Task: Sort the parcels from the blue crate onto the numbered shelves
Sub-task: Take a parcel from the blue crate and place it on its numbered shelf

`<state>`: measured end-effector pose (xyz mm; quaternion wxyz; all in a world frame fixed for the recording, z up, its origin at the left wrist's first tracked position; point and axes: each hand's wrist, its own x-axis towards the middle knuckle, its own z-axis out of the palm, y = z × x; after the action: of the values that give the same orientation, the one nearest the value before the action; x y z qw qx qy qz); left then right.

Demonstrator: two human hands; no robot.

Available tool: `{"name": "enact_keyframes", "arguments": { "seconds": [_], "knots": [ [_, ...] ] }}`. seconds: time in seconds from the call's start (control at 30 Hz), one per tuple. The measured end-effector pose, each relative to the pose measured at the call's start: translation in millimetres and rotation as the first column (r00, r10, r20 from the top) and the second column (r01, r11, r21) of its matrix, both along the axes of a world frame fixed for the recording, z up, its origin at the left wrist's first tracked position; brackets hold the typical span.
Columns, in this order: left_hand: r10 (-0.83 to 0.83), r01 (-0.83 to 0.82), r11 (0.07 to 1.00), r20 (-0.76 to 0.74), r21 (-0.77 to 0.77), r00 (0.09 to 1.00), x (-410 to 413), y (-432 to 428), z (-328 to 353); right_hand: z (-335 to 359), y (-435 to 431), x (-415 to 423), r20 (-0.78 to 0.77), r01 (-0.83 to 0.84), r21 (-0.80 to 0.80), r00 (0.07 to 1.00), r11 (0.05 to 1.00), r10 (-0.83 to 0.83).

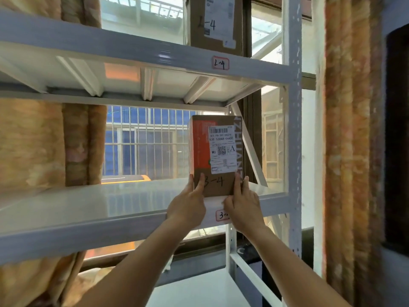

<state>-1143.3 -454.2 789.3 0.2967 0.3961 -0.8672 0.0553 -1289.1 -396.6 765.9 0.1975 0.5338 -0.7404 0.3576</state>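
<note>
A brown cardboard parcel (215,151) with an orange panel, a white shipping label and "3-4" handwritten on its front stands upright at the right end of the white shelf (110,209). That shelf's front edge carries a red-framed tag (222,215) reading "3-", partly hidden by my right hand. My left hand (188,204) presses fingers on the parcel's lower left front and edge. My right hand (243,207) holds the lower right corner. Both hands grip the parcel from below.
The shelf above bears a tag "2-4" (220,63), and another brown parcel (215,23) marked "2-4" stands on it. White uprights (292,129) frame the rack on the right. Orange curtains (352,140) hang at right and left. A barred window lies behind.
</note>
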Motion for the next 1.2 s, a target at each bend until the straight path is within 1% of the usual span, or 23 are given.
{"name": "enact_keyframes", "arguments": {
  "seconds": [0.07,0.13,0.17,0.23,0.27,0.3,0.33,0.37,0.4,0.47,0.53,0.57,0.63,0.67,0.73,0.83,0.9,0.93,0.97,1.03,1.07,1.13,1.2],
  "knots": [
    [0.114,-0.11,0.986,0.021,-0.124,0.993,-4,5,-11,0,3,5,-0.079,0.089,0.103,0.994,0.991,-0.081],
    [0.22,-0.213,0.961,0.019,-0.175,0.975,-5,12,-16,-4,10,8,-0.163,0.145,0.186,0.98,0.972,-0.115],
    [0.239,-0.232,0.956,0.023,-0.18,0.971,-3,15,-16,-6,15,9,-0.192,0.151,0.22,0.975,0.964,-0.109],
    [0.225,-0.19,0.951,0.121,-0.245,0.967,3,21,-16,-8,28,13,-0.207,0.127,0.262,0.976,0.957,-0.073],
    [0.191,-0.142,0.953,0.165,-0.269,0.968,8,23,-16,-6,35,19,-0.15,0.082,0.239,0.988,0.968,-0.047],
    [0.128,-0.084,0.963,0.161,-0.255,0.979,15,24,-17,-3,43,26,-0.083,0.025,0.171,0.997,0.985,-0.011],
    [0.053,-0.026,0.978,0.125,-0.209,0.991,23,23,-15,0,48,34,-0.055,-0.033,0.08,0.998,0.996,0.038],
    [-0.016,0.025,0.989,0.064,-0.144,0.998,33,22,-14,3,52,45,-0.069,-0.089,0.021,0.994,0.996,0.09],
    [-0.056,0.058,0.995,0.018,-0.084,0.998,44,19,-10,7,54,59,-0.087,-0.145,0.006,0.986,0.989,0.145],
    [-0.069,0.069,0.998,-0.087,-0.002,0.994,77,13,-4,12,52,94,-0.1,-0.256,0.046,0.961,0.966,0.26],
    [-0.038,0.029,0.998,-0.186,-0.051,0.982,123,8,0,21,44,133,-0.142,-0.32,0.087,0.933,0.943,0.33],
    [-0.016,-0.01,0.991,-0.194,-0.135,0.981,154,4,-4,23,37,157,-0.166,-0.349,0.103,0.917,0.932,0.362],
    [0.068,-0.102,0.949,-0.119,-0.3,0.99,228,0,-23,24,20,217,-0.211,-0.447,0.143,0.858,0.883,0.469],
    [0.11,-0.125,0.931,-0.063,-0.344,0.992,266,0,-34,23,12,247,-0.228,-0.505,0.147,0.82,0.851,0.526],
    [0.231,-0.218,0.918,0.001,-0.331,0.973,353,12,-67,10,1,326,-0.243,-0.642,0.184,0.704,0.744,0.668],
    [0.417,-0.399,0.898,0.072,-0.185,0.906,482,55,-118,-26,4,442,-0.237,-0.784,0.288,0.498,0.55,0.834],
    [0.57,-0.574,0.818,0.157,-0.026,0.806,569,96,-153,-58,14,512,-0.216,-0.833,0.36,0.364,0.421,0.906],
    [0.653,-0.676,0.734,0.207,0.067,0.729,613,119,-169,-75,21,545,-0.19,-0.841,0.402,0.31,0.362,0.932],
    [0.722,-0.768,0.618,0.266,0.165,0.638,655,144,-185,-93,26,576,-0.151,-0.839,0.448,0.268,0.307,0.952],
    [0.788,-0.866,0.383,0.375,0.323,0.488,723,192,-214,-129,33,632,-0.075,-0.792,0.567,0.225,0.227,0.972],
    [0.802,-0.885,0.291,0.412,0.363,0.433,752,217,-227,-147,37,660,-0.039,-0.755,0.626,0.219,0.194,0.975],
    [0.834,-0.896,0.155,0.431,0.415,0.344,804,264,-250,-180,49,719,0.011,-0.693,0.707,0.212,0.142,0.977],
    [0.859,-0.897,0.065,0.432,0.438,0.274,839,300,-268,-206,64,769,0.067,-0.663,0.744,0.203,0.086,0.977]
  ]
}}
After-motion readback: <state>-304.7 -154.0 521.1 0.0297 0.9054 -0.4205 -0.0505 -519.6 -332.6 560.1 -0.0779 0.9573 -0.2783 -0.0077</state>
